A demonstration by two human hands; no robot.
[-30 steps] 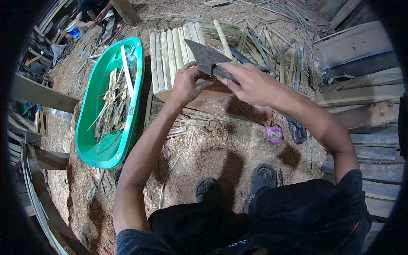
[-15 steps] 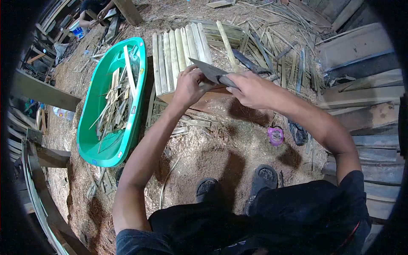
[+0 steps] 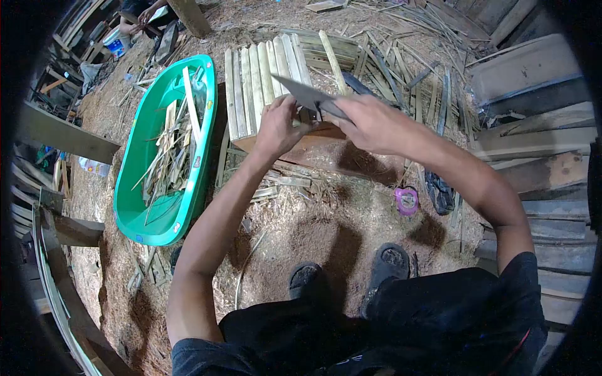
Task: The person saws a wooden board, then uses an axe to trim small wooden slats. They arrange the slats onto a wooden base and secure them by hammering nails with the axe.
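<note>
A broad knife [image 3: 305, 95] with a grey, pointed blade is gripped in my right hand [image 3: 376, 124], its tip toward the upper left. My left hand [image 3: 280, 127] is at the near edge of the slatted wooden piece [image 3: 258, 72], just under the blade. Its fingers are pinched together, and whatever they hold is hidden. The pale slats lie side by side across the top of this piece, with a brown board [image 3: 313, 143] along its near side. One loose slat [image 3: 331, 59] slants at its right.
A green plastic tub [image 3: 128, 216] with wood scraps stands to the left. A pink tape measure [image 3: 406, 200] and a black plastic bundle [image 3: 439, 193] lie on the sawdust floor. Boards [image 3: 545, 178] line the right. Another person's hands [image 3: 148, 15] show at the upper left.
My right hand has shifted slightly up and left, and the knife has tilted with its tip higher. My left hand stays nearly in place at the slats' edge.
</note>
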